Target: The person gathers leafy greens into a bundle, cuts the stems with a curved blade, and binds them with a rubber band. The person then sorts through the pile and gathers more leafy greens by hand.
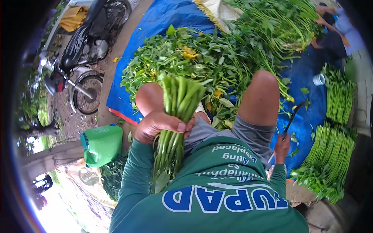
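A thick bundle of green stems (173,143) stands upright in front of my chest, its cut ends at the top and leaves hanging at the bottom. My left hand (161,126) is wrapped round the middle of it, thumb across the stems. Out to the right, beside my knee, my right hand (282,145) is closed round the handle of a dark curved blade (294,116), which points up and away over the blue tarp (311,101). Beyond my knees lies a wide heap of loose leafy greens (217,58) with some yellow leaves.
Bundled greens (330,143) lie in rows at the right, near a white cup (319,79). Another person's arms (330,27) show at the top right. A green jug (101,145) stands at the left, below a parked motorcycle (83,50).
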Demonstrator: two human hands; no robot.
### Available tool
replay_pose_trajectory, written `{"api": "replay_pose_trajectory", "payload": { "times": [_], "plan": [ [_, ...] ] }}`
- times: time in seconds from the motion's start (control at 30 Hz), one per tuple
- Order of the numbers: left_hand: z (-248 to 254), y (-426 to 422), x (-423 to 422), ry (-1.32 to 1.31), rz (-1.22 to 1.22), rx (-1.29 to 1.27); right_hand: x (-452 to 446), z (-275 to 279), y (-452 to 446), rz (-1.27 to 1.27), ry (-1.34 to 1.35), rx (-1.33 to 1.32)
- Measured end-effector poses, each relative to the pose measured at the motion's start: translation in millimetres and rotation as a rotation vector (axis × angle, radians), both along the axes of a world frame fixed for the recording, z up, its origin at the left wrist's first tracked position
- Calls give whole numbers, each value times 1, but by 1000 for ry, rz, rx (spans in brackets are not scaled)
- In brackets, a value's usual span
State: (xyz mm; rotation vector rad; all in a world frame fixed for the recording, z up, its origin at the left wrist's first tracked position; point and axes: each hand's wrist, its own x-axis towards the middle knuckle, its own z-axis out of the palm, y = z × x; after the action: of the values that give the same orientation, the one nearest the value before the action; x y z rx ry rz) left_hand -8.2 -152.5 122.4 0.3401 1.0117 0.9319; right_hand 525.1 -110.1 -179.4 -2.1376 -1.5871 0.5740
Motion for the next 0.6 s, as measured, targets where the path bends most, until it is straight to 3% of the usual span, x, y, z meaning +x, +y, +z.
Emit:
{"api": "replay_pose_trajectory", "payload": {
  "times": [0.03,0.1,0.2,0.27,0.33,0.4,0.43,0.47,0.53,0.57,0.6],
  "plan": [
    [-1,9,12,-1,-45,-42,25,-51,-35,-31,-16,-21],
    [-17,28,35,36,-174,64,37,-90,-95,-144,-89,-182],
    [-28,49,56,-67,-272,130,71,-208,-186,-312,187,-281],
    [-31,58,66,-58,-280,156,65,-201,-187,-248,-6,-361],
    [-26,68,77,-16,-267,205,66,-171,-150,-168,-201,-430],
    [-28,78,82,62,-285,211,52,-107,-71,124,-452,9],
    [-29,82,86,96,-297,211,31,-59,-30,-12,38,220],
    [-28,87,92,104,-303,234,-26,61,15,-140,440,115],
    [-27,95,103,119,-322,250,-91,173,63,137,1003,60],
    [-26,97,107,123,-329,255,-127,226,72,202,1281,-114],
    [-25,101,109,109,-373,272,-153,223,81,411,1444,-134]
  ]
}}
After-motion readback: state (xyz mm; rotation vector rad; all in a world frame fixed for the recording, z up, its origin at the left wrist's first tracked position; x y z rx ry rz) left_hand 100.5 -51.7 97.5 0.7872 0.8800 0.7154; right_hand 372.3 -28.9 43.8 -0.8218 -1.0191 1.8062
